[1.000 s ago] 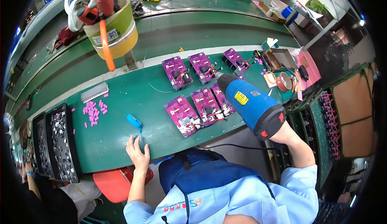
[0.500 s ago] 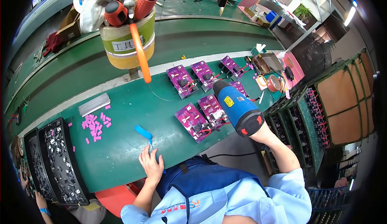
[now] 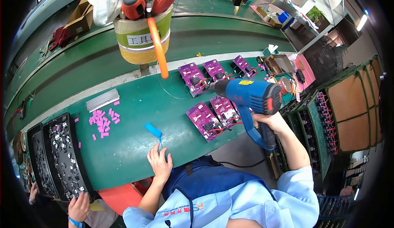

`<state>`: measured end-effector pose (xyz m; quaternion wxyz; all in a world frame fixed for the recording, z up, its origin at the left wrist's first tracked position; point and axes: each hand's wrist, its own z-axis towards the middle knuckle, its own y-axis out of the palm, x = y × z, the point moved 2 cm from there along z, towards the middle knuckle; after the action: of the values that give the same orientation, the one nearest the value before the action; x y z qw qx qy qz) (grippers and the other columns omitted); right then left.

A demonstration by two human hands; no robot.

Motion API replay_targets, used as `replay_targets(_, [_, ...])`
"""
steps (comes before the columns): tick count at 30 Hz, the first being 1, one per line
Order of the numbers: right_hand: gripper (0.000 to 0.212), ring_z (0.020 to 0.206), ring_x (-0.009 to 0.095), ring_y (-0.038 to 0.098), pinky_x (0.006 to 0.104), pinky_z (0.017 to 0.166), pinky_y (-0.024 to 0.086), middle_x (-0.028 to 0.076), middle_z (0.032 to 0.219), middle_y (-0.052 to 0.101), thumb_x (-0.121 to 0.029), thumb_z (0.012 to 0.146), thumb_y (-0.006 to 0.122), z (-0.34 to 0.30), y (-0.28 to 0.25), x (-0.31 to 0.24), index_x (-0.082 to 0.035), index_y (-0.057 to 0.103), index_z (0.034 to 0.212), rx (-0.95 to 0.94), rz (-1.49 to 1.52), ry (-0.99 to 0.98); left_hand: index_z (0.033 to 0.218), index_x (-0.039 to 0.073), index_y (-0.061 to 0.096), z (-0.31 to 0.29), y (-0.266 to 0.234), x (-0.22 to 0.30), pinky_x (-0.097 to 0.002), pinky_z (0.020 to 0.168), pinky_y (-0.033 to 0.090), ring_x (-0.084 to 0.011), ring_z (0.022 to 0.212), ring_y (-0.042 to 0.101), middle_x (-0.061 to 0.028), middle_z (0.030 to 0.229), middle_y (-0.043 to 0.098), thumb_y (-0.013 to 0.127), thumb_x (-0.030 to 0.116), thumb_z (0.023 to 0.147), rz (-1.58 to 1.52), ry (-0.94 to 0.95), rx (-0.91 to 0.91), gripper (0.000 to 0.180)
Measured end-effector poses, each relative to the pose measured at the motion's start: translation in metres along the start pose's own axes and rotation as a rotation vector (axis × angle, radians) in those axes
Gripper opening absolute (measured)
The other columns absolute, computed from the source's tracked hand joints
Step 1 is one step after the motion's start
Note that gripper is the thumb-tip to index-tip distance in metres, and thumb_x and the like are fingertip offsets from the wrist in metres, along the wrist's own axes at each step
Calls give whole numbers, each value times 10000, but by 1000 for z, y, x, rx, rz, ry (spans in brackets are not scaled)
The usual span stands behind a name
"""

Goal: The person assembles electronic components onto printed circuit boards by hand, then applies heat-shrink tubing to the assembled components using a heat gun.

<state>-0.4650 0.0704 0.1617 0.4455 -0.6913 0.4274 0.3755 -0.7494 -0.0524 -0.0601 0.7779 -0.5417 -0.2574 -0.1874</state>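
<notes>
Heat gun, blue plastic with a dark nozzle [image 3: 250,97], hangs over the purple circuit boards [image 3: 211,115] on the green bench [image 3: 135,146], right hand [image 3: 269,123] clenched round its grip. Best kept level, nozzle clear of the wires. Left hand [image 3: 160,164] lies fingers spread, touching the small blue-handled tool [image 3: 154,130].

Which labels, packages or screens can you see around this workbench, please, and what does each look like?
White label: rectangular, dark print, on the yellow-green tool canister above the bench.
Yellow sticker: small rectangle on top of the blue heat gun in the right hand.
Cardboard box: brown, open, on the far shelf at upper left.
No screens are visible.
</notes>
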Motion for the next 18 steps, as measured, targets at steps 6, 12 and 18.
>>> replay_targets(6, [261,575,136,523,269,560,434,56,672,521,-80,665,607,-32,-1,0,-2,494,887,-22,-260,-7,866,76,522,0,-1,0,-458,874,244,-290,1033,377,-133,1093,400,594,101,616,-1,-3,3,262])
replay_targets(12, [447,843,198,557,296,743,436,96,957,560,-108,624,653,-42,28,11,-33,487,1033,-138,-721,-515,858,84,526,-1,-1,0,-458,873,245,-285,1034,377,-125,1090,403,589,108,621,18,2,-9,247])
replay_targets(18, [344,830,177,563,280,723,443,99,875,583,-111,620,661,-38,54,7,-28,534,929,-179,-393,-330,848,83,529,0,1,1,-458,870,249,-286,1033,378,-122,1090,406,588,109,619,21,10,6,238])
